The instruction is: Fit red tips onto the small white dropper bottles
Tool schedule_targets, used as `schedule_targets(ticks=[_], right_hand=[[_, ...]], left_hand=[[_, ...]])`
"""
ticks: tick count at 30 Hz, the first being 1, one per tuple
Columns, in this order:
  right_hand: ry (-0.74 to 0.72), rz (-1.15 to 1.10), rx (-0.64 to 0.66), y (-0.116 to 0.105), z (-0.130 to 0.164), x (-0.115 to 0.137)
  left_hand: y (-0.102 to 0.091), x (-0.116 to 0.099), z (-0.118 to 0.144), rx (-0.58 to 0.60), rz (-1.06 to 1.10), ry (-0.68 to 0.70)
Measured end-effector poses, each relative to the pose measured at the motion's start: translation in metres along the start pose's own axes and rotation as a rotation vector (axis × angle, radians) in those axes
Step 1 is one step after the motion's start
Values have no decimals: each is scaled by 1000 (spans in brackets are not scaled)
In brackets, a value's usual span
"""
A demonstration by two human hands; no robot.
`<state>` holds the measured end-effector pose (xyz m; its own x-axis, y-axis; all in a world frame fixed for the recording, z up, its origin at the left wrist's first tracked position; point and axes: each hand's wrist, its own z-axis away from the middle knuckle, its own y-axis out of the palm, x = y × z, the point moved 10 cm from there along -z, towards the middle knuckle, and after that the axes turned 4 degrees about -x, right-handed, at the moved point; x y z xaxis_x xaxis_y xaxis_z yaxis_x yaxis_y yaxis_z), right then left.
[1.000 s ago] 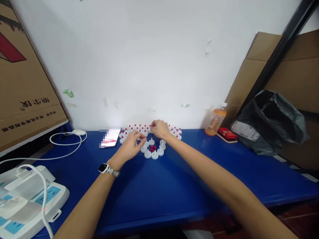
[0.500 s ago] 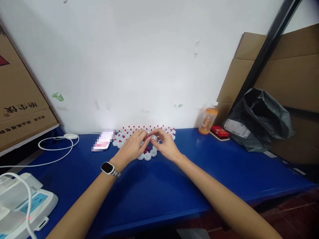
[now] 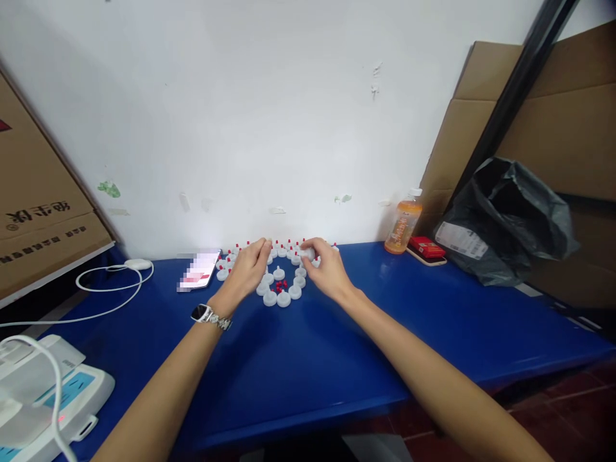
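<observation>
Between the thumb and fingers of my right hand (image 3: 328,268) is a white nozzle cap (image 3: 307,253), lifted above the others. My left hand (image 3: 248,266) is closed with its fingertips pinched together, over the left part of the group; whatever they hold is hidden. Below and between the hands, several white nozzle caps (image 3: 283,299) stand in a loose ring, nozzles up. Inside this ring lie several small red tips (image 3: 280,286) and one white nozzle cap without red (image 3: 278,273). Behind my hands, rows of white caps with red tips (image 3: 280,251) stand near the wall.
A lit phone (image 3: 205,269) lies left of the caps. An orange drink bottle (image 3: 403,222), a red box (image 3: 426,248) on a flat phone-like object and a grey plastic bag (image 3: 505,224) are at the right. A power strip (image 3: 77,398) and white cable (image 3: 106,289) occupy the left.
My hands have moved apart: the left one to the left and slightly up, the right one slightly right with the cap. The ring of caps and red tips between them is now exposed.
</observation>
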<state>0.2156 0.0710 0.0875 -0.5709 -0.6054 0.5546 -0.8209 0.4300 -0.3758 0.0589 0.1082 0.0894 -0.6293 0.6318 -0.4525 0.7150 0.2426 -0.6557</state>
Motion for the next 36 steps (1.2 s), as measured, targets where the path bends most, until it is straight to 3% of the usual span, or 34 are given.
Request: schedule_targets(ticks=[4, 7, 13, 17, 24, 30, 36], right_hand=[[60, 56, 43, 9, -3, -21], [95, 178, 133, 28, -7, -31], [52, 470, 363, 71, -25, -41], [82, 506, 518, 93, -26, -55], [86, 543, 558, 91, -19, -56], [194, 590, 362, 61, -44, -70], [276, 736, 494, 79, -39, -98]], left_hand=[[15, 4, 9, 159, -96, 143], [26, 12, 18, 247, -140, 147], [23, 27, 23, 226, -55, 87], [19, 32, 26, 217, -27, 60], [19, 32, 26, 214, -11, 55], [19, 29, 25, 197, 20, 53], [15, 27, 26, 166, 22, 51]])
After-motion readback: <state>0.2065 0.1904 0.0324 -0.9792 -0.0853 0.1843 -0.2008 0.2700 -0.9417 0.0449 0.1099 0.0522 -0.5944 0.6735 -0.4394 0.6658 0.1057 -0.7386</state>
